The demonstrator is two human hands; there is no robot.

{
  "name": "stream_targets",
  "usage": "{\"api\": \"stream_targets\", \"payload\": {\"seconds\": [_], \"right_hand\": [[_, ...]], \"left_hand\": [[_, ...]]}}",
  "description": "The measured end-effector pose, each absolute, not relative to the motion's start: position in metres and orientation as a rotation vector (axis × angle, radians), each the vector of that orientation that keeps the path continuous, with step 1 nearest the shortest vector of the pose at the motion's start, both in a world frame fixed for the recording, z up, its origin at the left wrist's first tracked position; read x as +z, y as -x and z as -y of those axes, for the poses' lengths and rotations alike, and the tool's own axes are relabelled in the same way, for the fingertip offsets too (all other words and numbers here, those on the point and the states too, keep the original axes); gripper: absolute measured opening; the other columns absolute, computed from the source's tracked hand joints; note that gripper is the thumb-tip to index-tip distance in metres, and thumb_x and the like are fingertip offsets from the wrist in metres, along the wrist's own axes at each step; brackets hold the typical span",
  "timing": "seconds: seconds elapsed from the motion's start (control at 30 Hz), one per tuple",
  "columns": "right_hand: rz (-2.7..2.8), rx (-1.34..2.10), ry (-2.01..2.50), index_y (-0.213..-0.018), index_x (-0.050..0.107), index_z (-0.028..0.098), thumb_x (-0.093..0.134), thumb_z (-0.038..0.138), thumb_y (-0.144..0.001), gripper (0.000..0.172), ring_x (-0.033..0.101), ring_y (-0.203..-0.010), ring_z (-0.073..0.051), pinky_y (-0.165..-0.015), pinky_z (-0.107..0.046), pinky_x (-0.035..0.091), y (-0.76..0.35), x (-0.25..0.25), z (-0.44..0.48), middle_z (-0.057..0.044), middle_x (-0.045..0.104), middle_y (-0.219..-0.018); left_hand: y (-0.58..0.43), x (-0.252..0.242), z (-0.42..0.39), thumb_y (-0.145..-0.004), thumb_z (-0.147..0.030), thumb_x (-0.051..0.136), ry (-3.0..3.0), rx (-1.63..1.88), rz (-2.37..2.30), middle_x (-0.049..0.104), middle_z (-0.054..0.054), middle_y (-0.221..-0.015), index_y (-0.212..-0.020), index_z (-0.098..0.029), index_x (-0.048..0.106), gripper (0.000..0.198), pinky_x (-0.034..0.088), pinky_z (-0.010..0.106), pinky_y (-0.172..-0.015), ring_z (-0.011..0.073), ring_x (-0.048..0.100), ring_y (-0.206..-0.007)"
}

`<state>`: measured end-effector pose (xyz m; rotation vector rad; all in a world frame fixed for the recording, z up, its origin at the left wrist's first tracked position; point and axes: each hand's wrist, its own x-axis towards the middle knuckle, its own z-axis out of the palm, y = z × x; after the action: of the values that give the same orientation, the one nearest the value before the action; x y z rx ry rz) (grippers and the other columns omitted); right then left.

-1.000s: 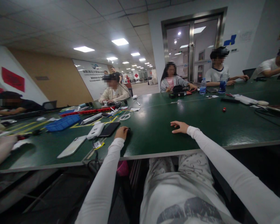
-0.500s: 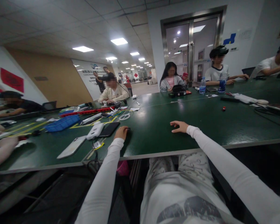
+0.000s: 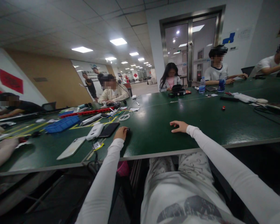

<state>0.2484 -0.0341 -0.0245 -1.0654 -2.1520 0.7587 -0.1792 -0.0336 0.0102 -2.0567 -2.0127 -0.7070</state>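
My left hand [image 3: 120, 133] is closed at the near left part of the green table [image 3: 151, 137]. A small dark object [image 3: 128, 129] sticks out at its fingertips, too small to name. Just left of that hand lies a black phone [image 3: 109, 129], partly under a white device [image 3: 95, 130] that looks like a power bank. A white phone [image 3: 72, 148] is farther left, near the table edge. My right hand [image 3: 179, 126] hovers over or rests on the table, thumb and fingers apart, holding nothing.
A blue basket [image 3: 62, 124], a white cable coil [image 3: 124, 117] and assorted cables lie to the left. Bottles [image 3: 221, 84] stand at the far right, beyond a small red item [image 3: 223, 108]. Several people sit around the table; a co-worker's arm [image 3: 4, 151] reaches in at left.
Both my hands have stayed in place. Across the table, a person has lowered the red object they held up and bent their head. Two standing people in the background have shifted left.
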Motion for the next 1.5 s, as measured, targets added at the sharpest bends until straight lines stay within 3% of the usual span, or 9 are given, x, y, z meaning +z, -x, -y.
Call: {"api": "stream_targets", "payload": {"seconds": [1.5], "right_hand": [[2.174,0.729,1.079,-0.11,0.046,0.025,0.063,0.044,-0.057,0.059,0.053,-0.089,-0.018,-0.082,-0.036,0.039,-0.2475,-0.0229,0.0336,-0.003,0.055,-0.106]], "left_hand": [[0.1736,0.0121,0.036,-0.077,-0.031,0.036,1.918,-0.696,2.145,0.057,0.008,-0.087,-0.086,-0.016,0.049,0.022,0.039,0.029,-0.075,0.0186,0.053,-0.083]]}}
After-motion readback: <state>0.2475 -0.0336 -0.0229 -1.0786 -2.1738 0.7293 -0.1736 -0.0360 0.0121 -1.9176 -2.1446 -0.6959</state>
